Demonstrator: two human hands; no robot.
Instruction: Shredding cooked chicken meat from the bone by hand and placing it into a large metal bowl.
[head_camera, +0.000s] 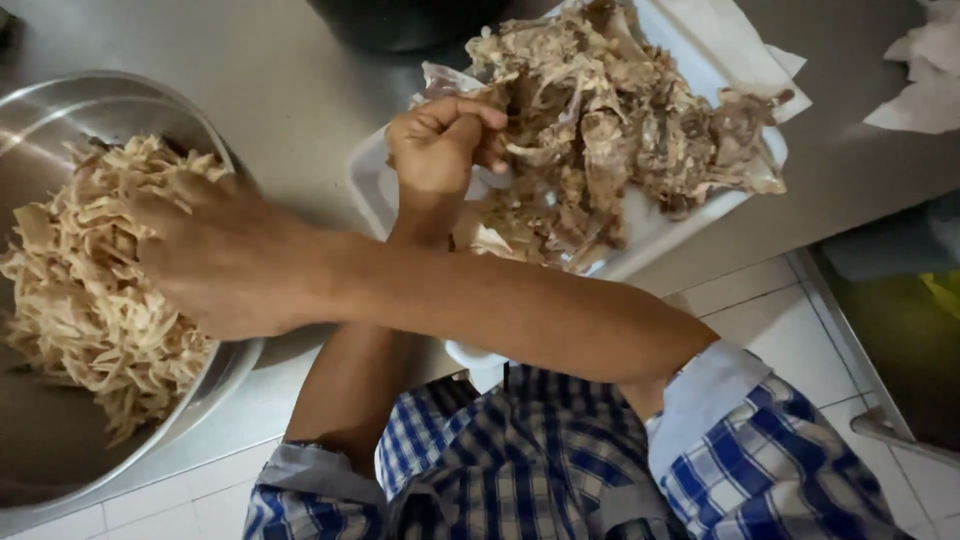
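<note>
My arms are crossed. My right hand (215, 255) reaches left over a large steel bowl (60, 110), its back turned up. Its fingertips are buried in the pale shredded meat (90, 300) that fills the bowl, so I cannot see its grip. My left hand (440, 140) is at the near left edge of a white tray (650, 225). It is curled into a fist, with thumb and fingers pinched on a strip from the brownish heap of meat scraps and bones (610, 120) on the tray.
Bowl and tray sit on a steel counter (290, 90) whose front edge runs above a white tiled floor (780, 310). A dark pot (400, 20) stands at the back. Crumpled white paper (925, 80) lies at the far right.
</note>
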